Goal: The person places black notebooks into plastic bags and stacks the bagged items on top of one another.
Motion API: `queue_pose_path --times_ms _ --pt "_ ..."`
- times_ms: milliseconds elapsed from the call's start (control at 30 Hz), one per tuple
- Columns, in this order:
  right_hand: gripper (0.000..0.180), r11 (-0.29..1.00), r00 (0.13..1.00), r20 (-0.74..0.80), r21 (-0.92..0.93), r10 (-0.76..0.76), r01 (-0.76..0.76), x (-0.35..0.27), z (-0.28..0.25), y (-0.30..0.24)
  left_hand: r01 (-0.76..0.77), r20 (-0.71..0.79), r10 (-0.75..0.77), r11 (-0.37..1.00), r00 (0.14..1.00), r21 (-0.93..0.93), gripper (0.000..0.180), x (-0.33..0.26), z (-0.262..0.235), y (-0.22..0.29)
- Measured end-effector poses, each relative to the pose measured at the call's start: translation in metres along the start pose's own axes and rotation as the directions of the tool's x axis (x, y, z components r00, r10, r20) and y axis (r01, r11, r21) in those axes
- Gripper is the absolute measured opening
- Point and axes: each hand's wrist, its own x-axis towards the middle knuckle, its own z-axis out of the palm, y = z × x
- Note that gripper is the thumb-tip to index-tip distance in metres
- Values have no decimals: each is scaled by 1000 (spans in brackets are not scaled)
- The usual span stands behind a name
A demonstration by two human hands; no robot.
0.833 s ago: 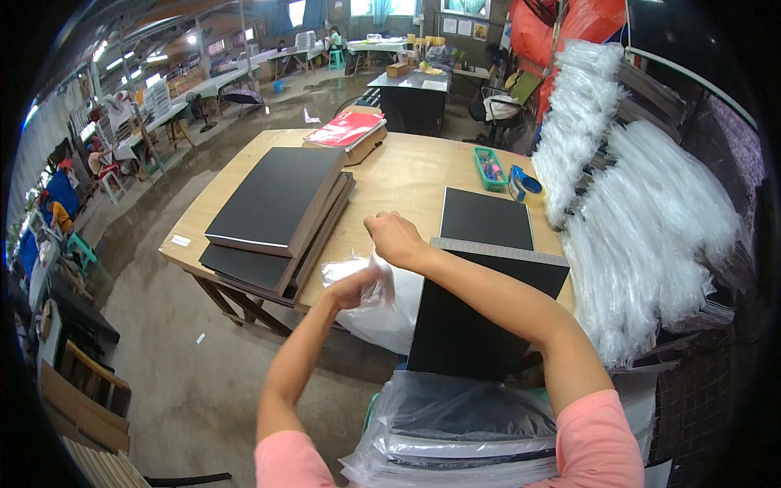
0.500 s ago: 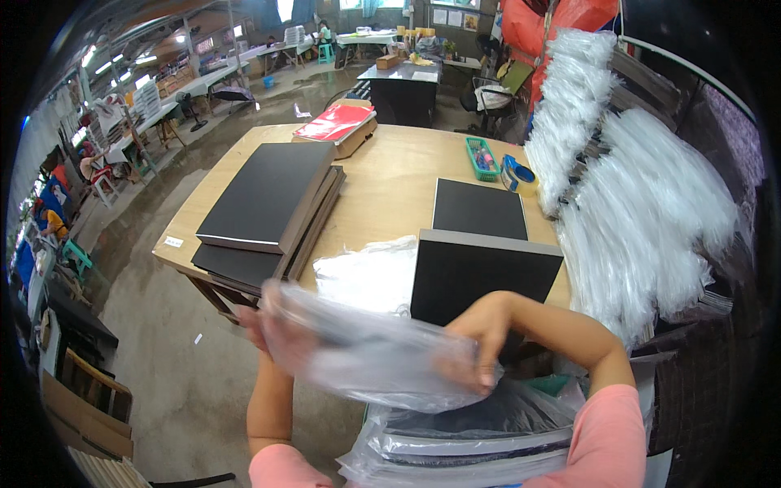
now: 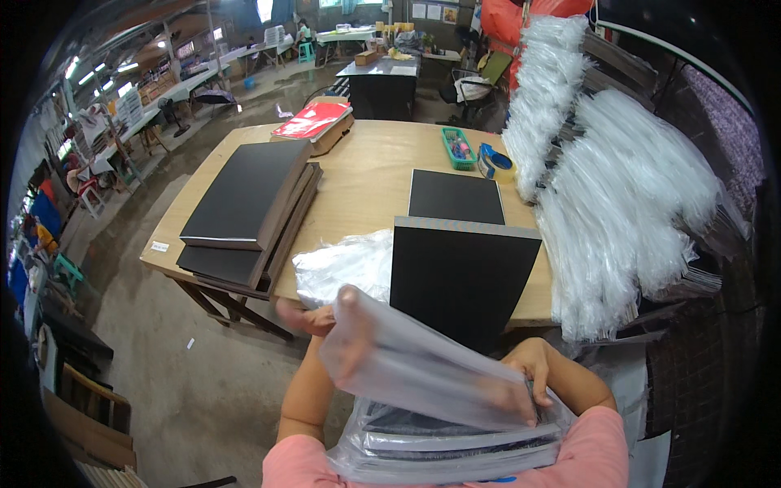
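My two hands stretch a clear plastic bag (image 3: 431, 362) over my lap. At its left end my left hand (image 3: 346, 333) grips it; some fingers show blurred through the film. My right hand (image 3: 527, 374) is closed on the right end, its fingertips partly behind the plastic. Under the bag lies a stack of dark flat pieces in clear plastic (image 3: 455, 447). Just beyond my hands, a black rectangular board or box (image 3: 464, 276) with a grey edge stands tilted at the table's near edge. Another black flat piece (image 3: 455, 195) lies behind it.
The wooden table (image 3: 374, 171) bears stacked black boxes or boards (image 3: 244, 191), loose clear plastic bags (image 3: 346, 268), a red-topped bundle (image 3: 316, 120), a green basket (image 3: 459, 150) and tape rolls (image 3: 495, 163). Piled plastic bags (image 3: 622, 203) flank its right side. Other people sit far left.
The bag has swung right and closer to my lap, with both hands still on it. My left hand has moved right and down. The whole view has shifted slightly.
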Motion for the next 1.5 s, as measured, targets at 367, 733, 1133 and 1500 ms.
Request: queue_pose_path --times_ms 367,733,1133,1500 --pt "13 583 -382 -567 -226 -730 -780 -59 -11 -22 353 -147 322 -875 935 330 60 60 -8 -5" --pt "13 241 -115 -704 -83 -701 -967 -16 47 -63 399 -341 207 -488 917 776 32 54 59 10" --pt "52 -329 369 -548 -174 -751 -928 -58 59 6 -34 200 7 -979 980 202 59 11 26 -6" --pt "25 727 -359 -885 453 296 -517 -51 46 -101 916 -854 -334 198 398 350 30 51 -9 41"
